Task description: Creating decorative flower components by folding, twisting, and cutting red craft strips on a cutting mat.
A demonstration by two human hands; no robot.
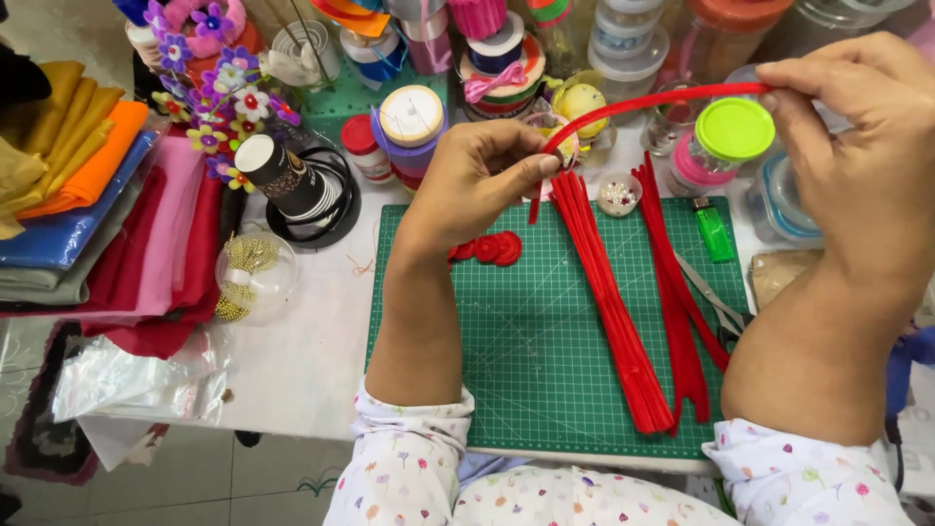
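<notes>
A red pipe cleaner arches between both hands above a green cutting mat. My left hand pinches its left end, with a short tail hanging below the fingers. My right hand pinches the other end at the upper right. On the mat lie a long bundle of red pipe cleaners, a second red bundle to its right, and a few small red coiled pieces next to my left wrist.
Folded fabrics are stacked at the left. A clear dome with gold beads, a paper cup, pipe-cleaner flowers, ribbon spools, a lime-lidded jar, a green lighter, scissors and a bead dish crowd the table.
</notes>
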